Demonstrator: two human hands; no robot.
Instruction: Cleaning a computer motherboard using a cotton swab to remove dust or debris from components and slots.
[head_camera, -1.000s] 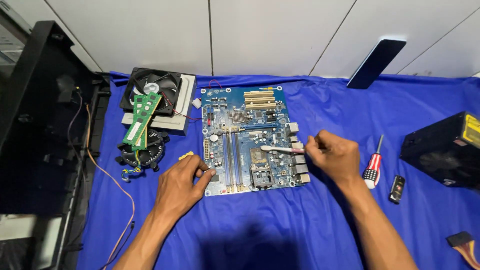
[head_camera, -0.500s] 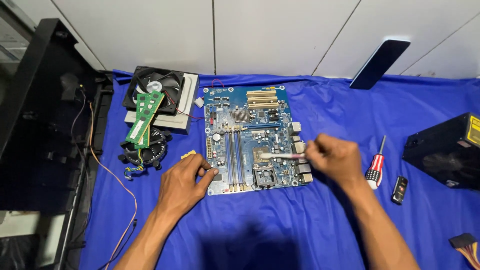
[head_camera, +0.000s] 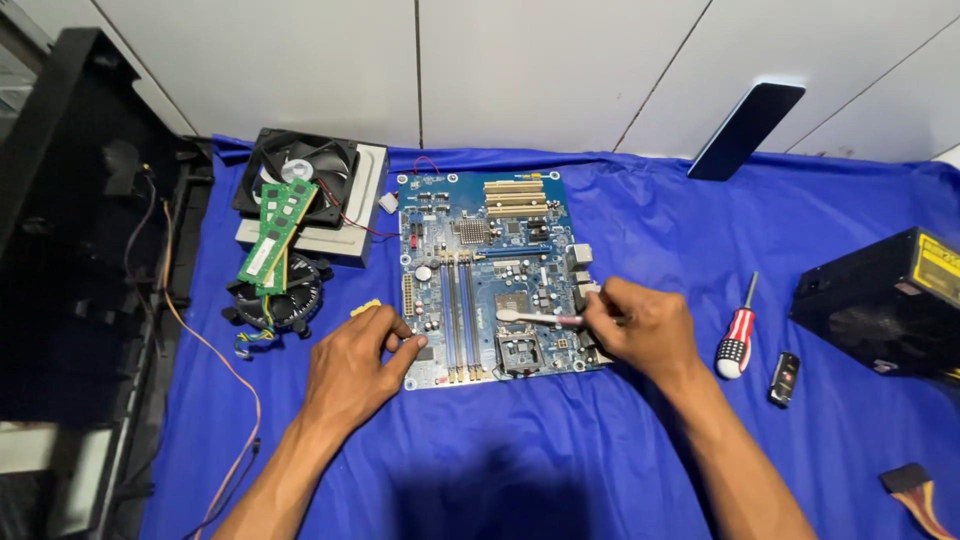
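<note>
At the centre of the blue-covered worktop (head_camera: 620, 470) lies a blue motherboard (head_camera: 490, 270). The right hand (head_camera: 640, 325), at 3 o'clock, has its fingers closed around a small brush (head_camera: 535, 318) near the processor socket (head_camera: 520, 350); pressing hard could bend pins. The left hand (head_camera: 355, 365), at 8 o'clock, braces the board's corner, fingers curled, gripping nothing.

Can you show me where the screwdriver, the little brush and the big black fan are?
Screwdriver (head_camera: 737, 345): head view, on its red and white handle.
Brush (head_camera: 520, 317): head view, on its white stem by the head.
Fan (head_camera: 298, 172): head view, on its blades above the hub.
</note>
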